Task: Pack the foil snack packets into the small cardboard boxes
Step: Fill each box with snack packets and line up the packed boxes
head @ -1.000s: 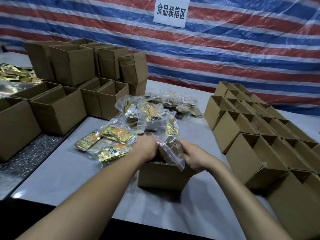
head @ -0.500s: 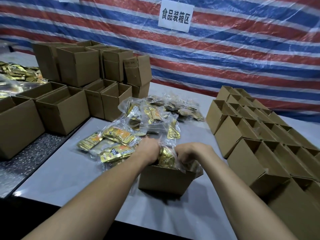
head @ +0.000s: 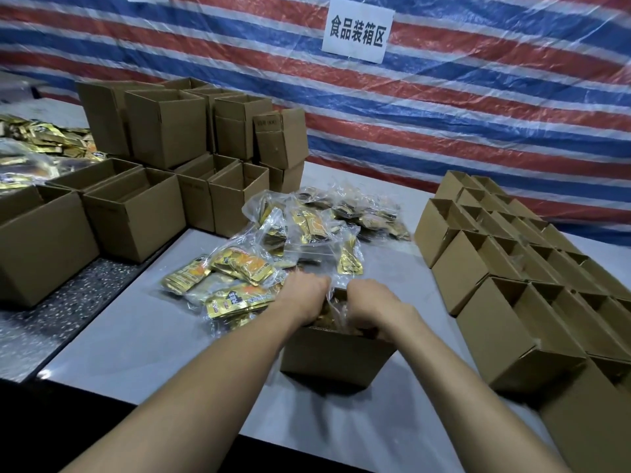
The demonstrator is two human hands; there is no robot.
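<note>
Head view: left hand [head: 305, 295] and right hand [head: 373, 307] are both down in the mouth of the near box [head: 336, 356], on a clear bag of foil packets [head: 333, 303]. Fingers hidden, so grip can't be judged. The pile of bagged packets [head: 307, 230] just behind is unpacked. The rows of open boxes [head: 495, 331] at right look empty, so most work likely remains.

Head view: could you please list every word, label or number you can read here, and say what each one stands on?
"食品装箱区": on the white paper sign fixed to the striped tarpaulin.
Print on the foil snack packets: too blurred to read.
Dark stamp on the top flap of the small cardboard box in the left stack: too small to read.
</note>
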